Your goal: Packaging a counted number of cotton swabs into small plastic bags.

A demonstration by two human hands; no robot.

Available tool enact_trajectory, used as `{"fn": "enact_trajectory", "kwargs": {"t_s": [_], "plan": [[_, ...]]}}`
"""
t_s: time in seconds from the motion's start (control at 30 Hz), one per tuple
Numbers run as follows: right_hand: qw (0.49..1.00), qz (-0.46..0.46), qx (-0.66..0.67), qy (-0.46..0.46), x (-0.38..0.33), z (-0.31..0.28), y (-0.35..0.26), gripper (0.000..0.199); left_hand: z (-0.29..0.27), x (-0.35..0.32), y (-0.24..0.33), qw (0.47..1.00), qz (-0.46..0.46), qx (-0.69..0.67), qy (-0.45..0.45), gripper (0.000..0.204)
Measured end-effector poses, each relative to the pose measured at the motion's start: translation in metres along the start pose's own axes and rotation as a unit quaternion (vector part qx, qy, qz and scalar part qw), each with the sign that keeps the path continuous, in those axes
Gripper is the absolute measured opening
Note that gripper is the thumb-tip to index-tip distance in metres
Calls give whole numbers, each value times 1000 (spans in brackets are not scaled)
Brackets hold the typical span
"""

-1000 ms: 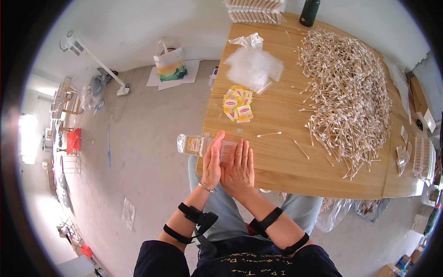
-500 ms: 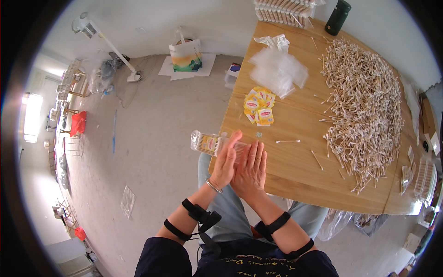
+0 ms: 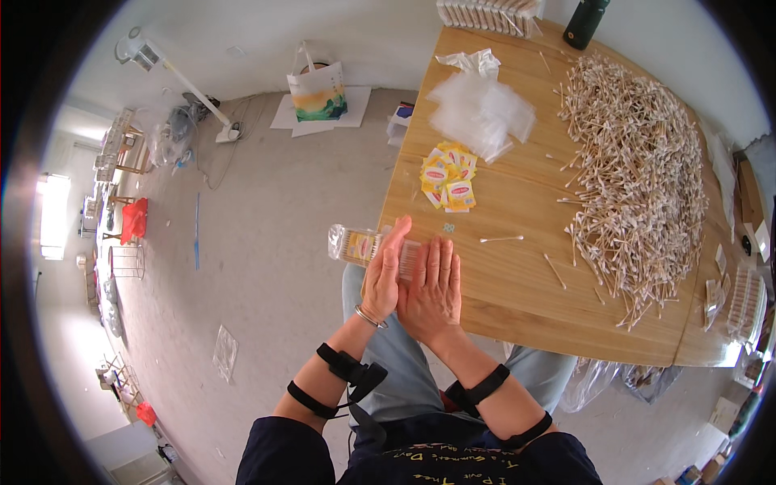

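Observation:
A clear plastic pack of cotton swabs point(image 3: 356, 245), with a yellow card inside, juts out past the table's left edge. My left hand point(image 3: 383, 271) crosses it edge-on, fingers straight and close together, pressing on the pack with its palm side hidden. Flat beside it lies my right hand point(image 3: 432, 287), back upward and fingers stretched, against the pack's ribbed right end. The heels of both hands meet. Farther back on the wooden table point(image 3: 517, 307) is a pile of yellow-and-white cards point(image 3: 449, 176). One loose swab point(image 3: 501, 238) lies right of my right hand.
A large heap of cotton swabs point(image 3: 634, 186) covers the table's right part. Clear plastic bags point(image 3: 481, 113) lie behind the cards. Filled swab packs point(image 3: 489, 16) and a dark green bottle point(image 3: 585, 24) stand at the back. A tote bag point(image 3: 318, 93) sits on the floor.
Both hands stay pressed to the swab pack, in nearly the same pose. The whole view has shifted slightly; no object has visibly been moved on the table.

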State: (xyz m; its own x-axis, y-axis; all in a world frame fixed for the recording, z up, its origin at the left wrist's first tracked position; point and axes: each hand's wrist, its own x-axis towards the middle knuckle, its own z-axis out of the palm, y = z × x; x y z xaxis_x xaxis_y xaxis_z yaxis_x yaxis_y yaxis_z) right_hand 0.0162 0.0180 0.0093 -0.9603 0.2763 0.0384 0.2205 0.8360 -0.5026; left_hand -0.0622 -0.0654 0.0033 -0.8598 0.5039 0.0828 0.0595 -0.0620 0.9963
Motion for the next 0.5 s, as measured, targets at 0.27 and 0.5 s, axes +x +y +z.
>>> {"fn": "enact_trajectory", "kwargs": {"t_s": [0.27, 0.5], "plan": [[999, -21, -24, -26, -2, 0, 1, 72, -2, -2, -5, 999, 22, 30, 12, 57], [999, -23, -32, -9, 0, 3, -2, 73, -4, 1, 9, 996, 3, 89, -9, 51]]}}
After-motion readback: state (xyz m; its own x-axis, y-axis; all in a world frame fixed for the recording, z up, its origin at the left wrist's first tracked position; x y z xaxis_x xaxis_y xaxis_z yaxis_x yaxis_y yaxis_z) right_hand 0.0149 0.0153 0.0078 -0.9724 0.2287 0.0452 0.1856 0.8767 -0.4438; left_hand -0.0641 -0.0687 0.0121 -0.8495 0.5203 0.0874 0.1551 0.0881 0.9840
